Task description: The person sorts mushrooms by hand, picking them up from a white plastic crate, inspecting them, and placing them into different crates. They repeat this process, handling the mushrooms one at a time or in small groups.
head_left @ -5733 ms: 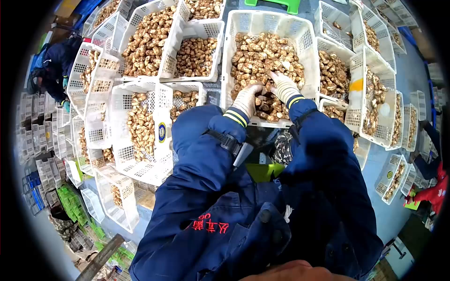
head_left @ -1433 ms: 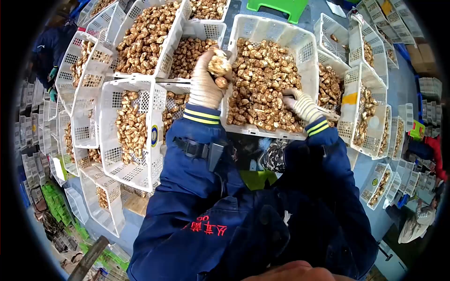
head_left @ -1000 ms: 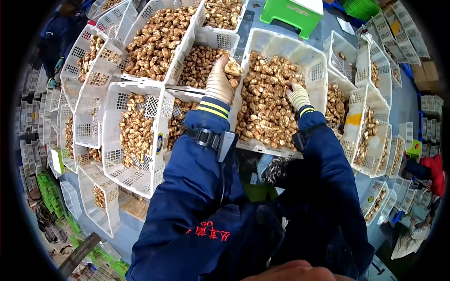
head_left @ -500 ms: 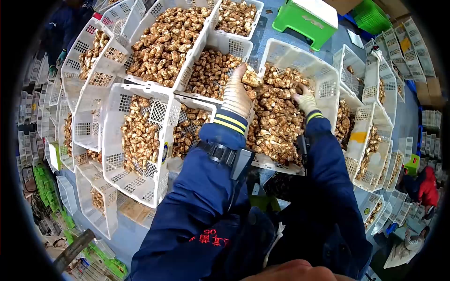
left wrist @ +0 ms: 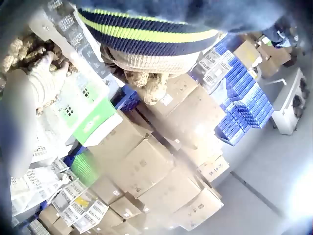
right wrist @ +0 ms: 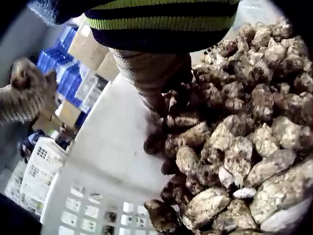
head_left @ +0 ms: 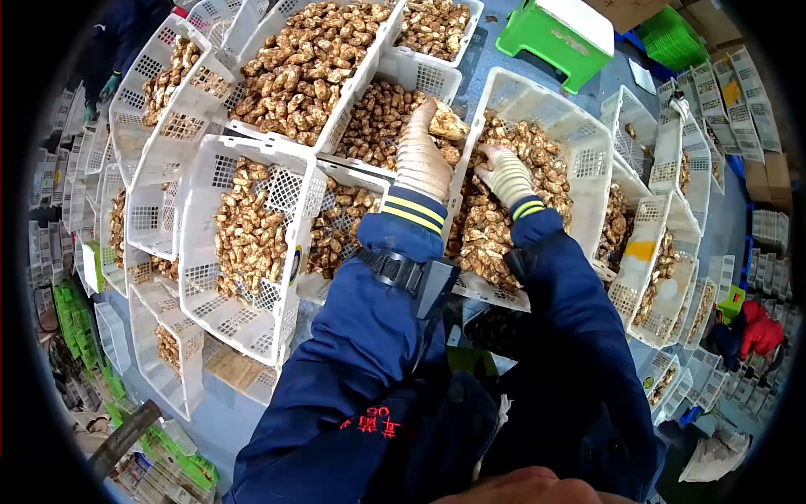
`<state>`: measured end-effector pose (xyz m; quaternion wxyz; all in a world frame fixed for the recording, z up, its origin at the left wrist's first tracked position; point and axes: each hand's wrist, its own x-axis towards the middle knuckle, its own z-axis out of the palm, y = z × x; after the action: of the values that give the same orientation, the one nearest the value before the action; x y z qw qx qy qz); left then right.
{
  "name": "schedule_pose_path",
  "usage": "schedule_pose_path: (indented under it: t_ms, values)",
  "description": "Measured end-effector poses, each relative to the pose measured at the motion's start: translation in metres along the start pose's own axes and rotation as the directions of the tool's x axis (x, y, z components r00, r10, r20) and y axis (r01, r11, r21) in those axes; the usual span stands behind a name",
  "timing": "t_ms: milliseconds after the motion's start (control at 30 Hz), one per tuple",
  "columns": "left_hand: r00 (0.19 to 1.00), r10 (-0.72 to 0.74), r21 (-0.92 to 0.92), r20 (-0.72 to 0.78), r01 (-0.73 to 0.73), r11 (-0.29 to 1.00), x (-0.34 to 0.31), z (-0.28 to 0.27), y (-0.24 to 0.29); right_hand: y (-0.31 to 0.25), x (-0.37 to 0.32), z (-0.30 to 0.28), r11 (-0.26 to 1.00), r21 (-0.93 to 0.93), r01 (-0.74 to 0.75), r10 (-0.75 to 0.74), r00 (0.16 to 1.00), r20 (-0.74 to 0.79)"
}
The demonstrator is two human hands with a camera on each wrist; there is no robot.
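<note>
Over the near left rim of the middle crate (head_left: pixel 550 94), in the head view, your left hand (head_left: pixel 424 160) pinches one pale mushroom (head_left: pixel 447 128) between thumb and fingertips, lifted clear of the heap. Your right hand (head_left: pixel 506 175) lies inside that crate on the mushroom pile (head_left: pixel 491 239), fingers bent down into it. A neighbouring crate (head_left: pixel 424 77) of smaller pieces butts against the middle crate's left wall, a green stool (head_left: pixel 558 34) stands beyond its far end, and tilted side crates (head_left: pixel 663 252) crowd its right. Your blue sleeves (head_left: pixel 369 336) hide the crate's near edge.

From the left wrist, you see only the glove cuff and a lump of the mushroom (left wrist: pixel 146 87) below it; the fingers around it are cut off. Beyond the crate rise stacked cardboard boxes (left wrist: pixel 161 161) and blue boxes (left wrist: pixel 244 107), which the head view misses. Your right hand (left wrist: pixel 49 81) shows small and blurred at the left edge.

From the right wrist, your right hand (right wrist: pixel 156 83) sinks its fingertips among the mushroom pile (right wrist: pixel 244 137) by the crate's white lattice wall (right wrist: pixel 98 196). They are buried, so you cannot tell whether they grip a piece. Your left hand (right wrist: pixel 27 98) hangs blurred outside that wall, the mushroom (right wrist: pixel 22 76) on top.
</note>
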<state>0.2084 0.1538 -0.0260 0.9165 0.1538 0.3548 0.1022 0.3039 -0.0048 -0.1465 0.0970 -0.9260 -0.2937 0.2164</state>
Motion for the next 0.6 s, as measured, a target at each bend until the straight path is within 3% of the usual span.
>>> schedule_pose_path:
  t_ms: [33, 133, 167, 233, 267, 300, 367, 400, 433, 500, 533, 567, 600]
  values:
    - [1.000, 0.001, -0.002, 0.023, -0.001, 1.000, -0.006, 0.003, 0.001, -0.026, -0.011, -0.011, 0.987, -0.142, -0.074, 0.079, 0.996, 0.033]
    - [1.000, -0.001, 0.015, -0.002, 0.001, 1.000, -0.002, 0.001, 0.000, -0.009, 0.001, 0.013, 0.980, -0.193, 0.039, -0.063, 0.991, -0.118]
    - [1.000, 0.001, 0.015, -0.028, -0.001, 1.000, -0.006, 0.004, 0.001, -0.009, 0.000, 0.004, 0.995, -0.100, -0.013, 0.013, 1.000, -0.007]
    - [1.000, 0.006, -0.009, -0.016, -0.006, 1.000, -0.004, 0.004, 0.002, 0.015, 0.003, 0.014, 0.974, 0.210, 0.084, -0.062, 0.992, -0.108]
    - [1.000, 0.006, -0.032, 0.017, -0.005, 0.999, 0.000, 0.000, 0.001, 0.020, -0.013, 0.018, 0.778, 0.617, 0.120, 0.005, 0.981, -0.196]
    - [0.999, 0.002, -0.053, 0.049, 0.000, 0.999, 0.003, -0.004, 0.000, 0.025, -0.019, 0.025, 0.534, 0.838, 0.110, 0.130, 0.969, -0.210]
    - [1.000, -0.007, -0.025, 0.009, 0.007, 1.000, -0.005, 0.001, 0.002, 0.023, -0.044, 0.007, 0.224, 0.974, -0.032, 0.239, 0.971, -0.023]
    - [1.000, -0.007, -0.017, -0.020, 0.007, 1.000, -0.005, 0.002, 0.001, 0.023, -0.057, 0.004, 0.113, 0.993, -0.015, 0.208, 0.978, -0.009]
    - [0.999, -0.005, -0.008, -0.049, 0.005, 1.000, -0.005, 0.004, 0.001, 0.046, -0.054, 0.022, 0.184, 0.979, 0.093, 0.204, 0.970, -0.131]
    - [0.995, -0.015, -0.014, -0.100, 0.014, 1.000, 0.011, -0.006, -0.002, 0.058, -0.074, 0.014, 0.002, 0.999, 0.037, 0.121, 0.992, -0.037]
    - [0.999, 0.011, -0.012, -0.046, -0.011, 1.000, 0.014, -0.009, -0.004, 0.047, -0.092, -0.001, -0.030, 1.000, 0.006, 0.216, 0.976, 0.001]
    - [0.999, 0.036, -0.011, 0.009, -0.036, 0.999, 0.017, -0.012, -0.005, 0.043, -0.103, -0.014, -0.153, 0.988, 0.016, 0.222, 0.975, 0.019]
    - [0.998, 0.009, -0.002, -0.055, -0.009, 1.000, 0.027, -0.016, -0.006, 0.044, -0.116, -0.028, -0.106, 0.991, 0.080, 0.277, 0.960, -0.048]
